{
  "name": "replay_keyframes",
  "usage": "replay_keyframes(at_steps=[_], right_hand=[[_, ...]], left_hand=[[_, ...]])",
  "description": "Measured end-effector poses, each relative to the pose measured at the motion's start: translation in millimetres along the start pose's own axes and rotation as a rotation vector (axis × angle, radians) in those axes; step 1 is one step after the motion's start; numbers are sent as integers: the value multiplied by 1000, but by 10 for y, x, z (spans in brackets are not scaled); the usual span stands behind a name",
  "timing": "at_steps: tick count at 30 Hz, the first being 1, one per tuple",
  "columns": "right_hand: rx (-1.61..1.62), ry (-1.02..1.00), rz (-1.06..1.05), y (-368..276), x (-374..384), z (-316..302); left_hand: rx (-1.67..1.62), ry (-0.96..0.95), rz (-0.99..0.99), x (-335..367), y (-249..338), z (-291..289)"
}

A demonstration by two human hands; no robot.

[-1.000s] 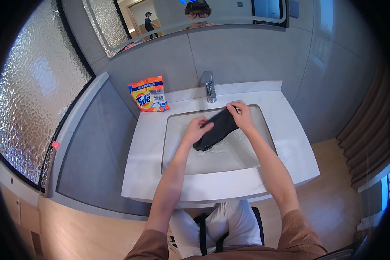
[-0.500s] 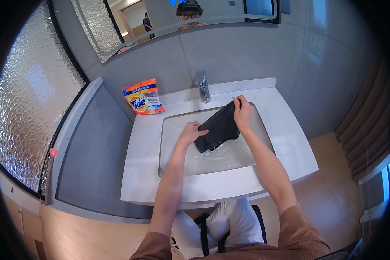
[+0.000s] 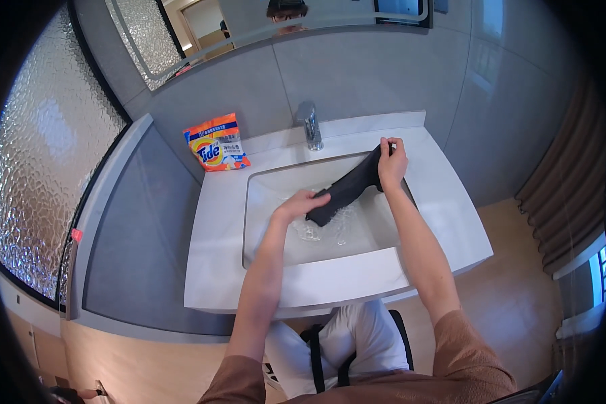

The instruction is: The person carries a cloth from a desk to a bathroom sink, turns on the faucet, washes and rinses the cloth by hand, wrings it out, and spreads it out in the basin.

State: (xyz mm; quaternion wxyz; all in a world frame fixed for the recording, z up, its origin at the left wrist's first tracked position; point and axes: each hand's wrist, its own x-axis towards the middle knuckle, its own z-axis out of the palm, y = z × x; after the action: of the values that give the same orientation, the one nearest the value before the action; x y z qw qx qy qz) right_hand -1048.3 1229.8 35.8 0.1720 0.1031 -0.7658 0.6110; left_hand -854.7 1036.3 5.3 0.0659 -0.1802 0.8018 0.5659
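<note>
A dark piece of cloth (image 3: 350, 189) is stretched slantwise over the sink basin (image 3: 271, 246), narrow and bunched along its length. My left hand (image 3: 296, 205) pinches its lower end between thumb and fingers, close to the water (image 3: 330, 232) in the basin. The upper end is gripped by my right hand (image 3: 394, 163), which is raised near the sink's far right corner. What kind of garment or cloth it is cannot be made out. Behind the basin stands a chrome faucet (image 3: 310, 128).
An orange detergent bag (image 3: 217, 143) leans at the back left of the white countertop (image 3: 215, 269). A mirror (image 3: 249, 40) hangs on the grey wall behind. To the left stands a textured glass panel (image 3: 47, 155). Part of another person's hand (image 3: 89, 393) shows at the lower left edge.
My right hand has moved a little right and up, and the cloth is drawn into a narrower strip. The left hand has shifted slightly right. Another person's hand has appeared at the lower left.
</note>
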Motion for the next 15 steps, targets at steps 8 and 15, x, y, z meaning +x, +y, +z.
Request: replay_keyframes(at_steps=[8, 15], right_hand=[[545, -435, 672, 710, 146, 340], [47, -752, 574, 707, -72, 392]], left_hand=[[-360, 560, 311, 488, -135, 252], [272, 652, -71, 566, -732, -32]])
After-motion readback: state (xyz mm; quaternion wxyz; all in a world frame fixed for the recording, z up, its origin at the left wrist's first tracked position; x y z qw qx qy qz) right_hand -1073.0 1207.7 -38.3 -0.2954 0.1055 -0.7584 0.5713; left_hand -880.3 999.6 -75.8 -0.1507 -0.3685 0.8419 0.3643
